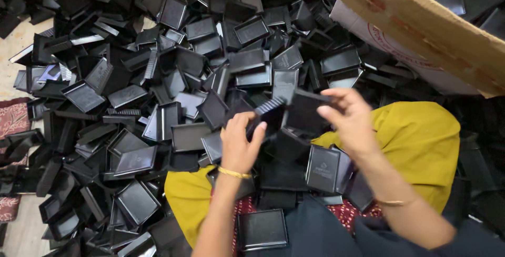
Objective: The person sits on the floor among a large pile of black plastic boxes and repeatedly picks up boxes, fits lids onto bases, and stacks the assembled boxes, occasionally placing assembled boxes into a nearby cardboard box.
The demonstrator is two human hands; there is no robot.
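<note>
black plastic tray (294, 115) was pinched between both hands above the lap | left hand (239, 144) gripped its near-left edge, right hand (350, 120) its right side | tray pile (131, 94) lay ahead-left

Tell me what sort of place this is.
Probably a small workshop floor for hand assembly or sorting: a big heap of black plastic trays, a cardboard box, and both hands, left hand, right hand, holding black parts.

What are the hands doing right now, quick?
Left hand: closed on a black plastic piece.
Right hand: closed on a black tray piece.
</note>
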